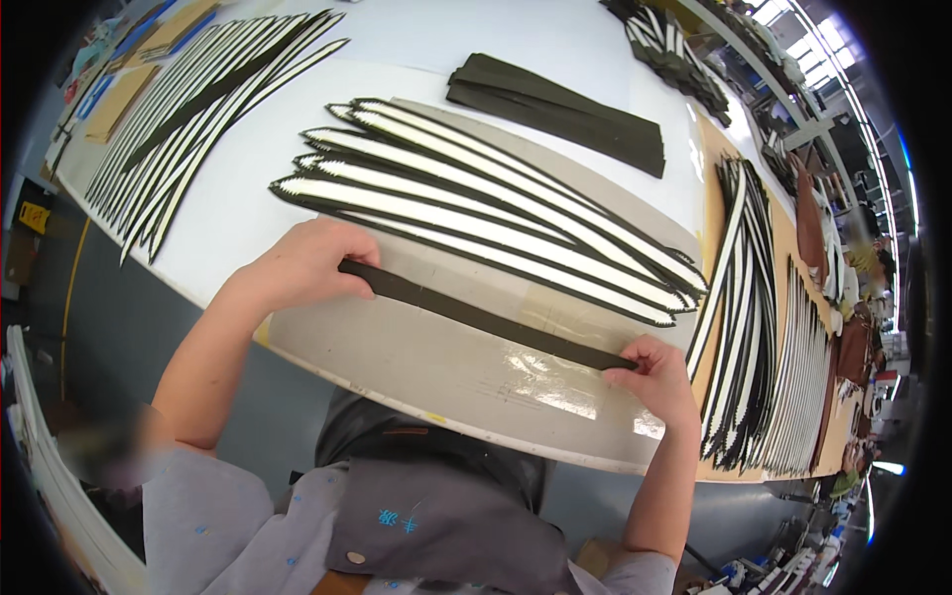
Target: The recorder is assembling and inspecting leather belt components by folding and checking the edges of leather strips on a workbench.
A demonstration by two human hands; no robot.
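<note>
A long dark strip (486,322) stretches between my two hands, just above the near part of a grey board (327,332). My left hand (322,260) pinches its left end between thumb and fingers. At the other end, my right hand (654,379) grips the strip the same way. Just beyond it lies a loose pile of white strips with black edges and notched ends (466,203). Behind that pile, a stack of plain dark strips (555,109) rests on the white tabletop (397,45).
More black-edged white strips (188,119) fan out at the far left, a dark strip across them. Bundles of similar strips (739,317) lie to the right on brown board (714,461), with a dark and white pile (674,55) at the far right. The table's near edge (446,428) curves before me.
</note>
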